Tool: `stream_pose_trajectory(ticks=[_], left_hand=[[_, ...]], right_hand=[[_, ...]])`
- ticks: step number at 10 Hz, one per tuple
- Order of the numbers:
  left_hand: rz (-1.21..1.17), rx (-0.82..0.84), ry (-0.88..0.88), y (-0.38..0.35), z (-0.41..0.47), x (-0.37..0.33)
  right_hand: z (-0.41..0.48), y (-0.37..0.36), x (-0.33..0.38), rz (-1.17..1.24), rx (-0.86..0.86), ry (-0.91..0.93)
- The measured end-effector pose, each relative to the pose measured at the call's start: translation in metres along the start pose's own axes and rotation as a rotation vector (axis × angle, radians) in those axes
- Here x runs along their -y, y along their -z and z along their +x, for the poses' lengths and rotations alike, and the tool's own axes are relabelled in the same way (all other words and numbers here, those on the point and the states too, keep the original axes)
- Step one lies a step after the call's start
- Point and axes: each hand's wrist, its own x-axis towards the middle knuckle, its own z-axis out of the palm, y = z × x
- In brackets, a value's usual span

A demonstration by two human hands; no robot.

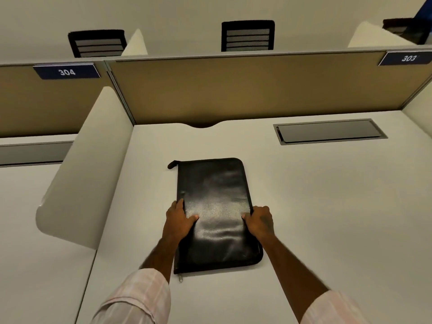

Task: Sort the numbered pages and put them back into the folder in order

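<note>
A black zippered leather folder [214, 197] lies closed and flat in the middle of the white desk [327, 206], its long side running away from me. My left hand [178, 222] grips its left edge, thumb on the cover. My right hand [260, 222] grips the right edge the same way, thumb on top and fingers curled over the side. A metal zip pull [180, 277] sticks out at the near left corner. No numbered pages are in sight.
A tan partition [233, 90] closes the desk's far side, with labels 304 [67, 71] and 303 [408, 58]. A white side divider [88, 164] stands to the left. A grey cable hatch [328, 131] sits at the far right. Black chairs [247, 36] stand beyond the partition.
</note>
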Motion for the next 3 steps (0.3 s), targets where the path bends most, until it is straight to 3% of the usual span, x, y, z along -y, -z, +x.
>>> stream_pose_trajectory(ticks=[3], left_hand=[[0.380,-0.006,-0.325,-0.024,-0.024,-0.067]], right_hand=[[-0.022,0.041,-0.034,-0.373,0.052,0.298]])
